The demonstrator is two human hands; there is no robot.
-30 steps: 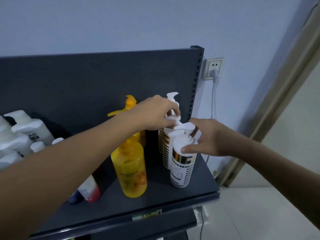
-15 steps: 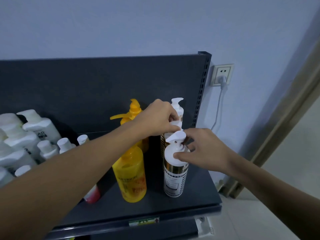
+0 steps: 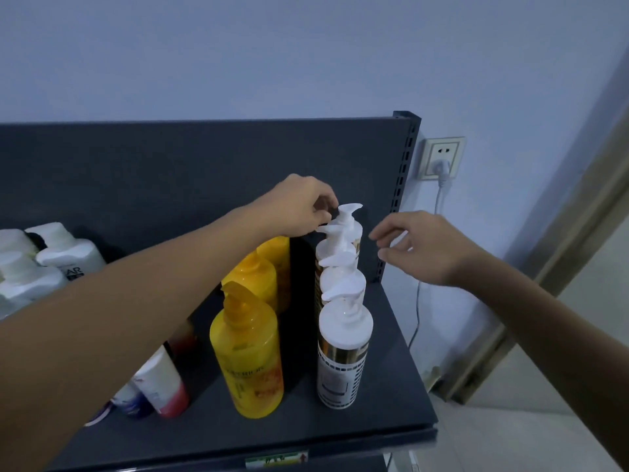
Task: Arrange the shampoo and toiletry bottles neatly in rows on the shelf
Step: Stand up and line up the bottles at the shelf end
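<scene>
Three white pump bottles stand one behind another at the right end of the dark shelf (image 3: 391, 396); the front white pump bottle (image 3: 342, 356) has a gold band. My left hand (image 3: 303, 207) pinches the pump head of the rearmost white pump bottle (image 3: 349, 216). My right hand (image 3: 420, 247) hovers just right of that row with loosely curled fingers, holding nothing. To the left of the white row stand yellow pump bottles, the front yellow bottle (image 3: 248, 352) nearest me.
White bottles (image 3: 64, 257) crowd the shelf's left end. A white tube with a red cap (image 3: 160, 383) and a blue-capped tube (image 3: 131, 401) stand under my left forearm. A wall socket with a plugged cable (image 3: 440, 158) is right of the shelf's upright.
My right hand has let go of the front white bottle's pump and drawn back to the right. My left hand has shifted to the rear bottle's pump. The camera has moved closer.
</scene>
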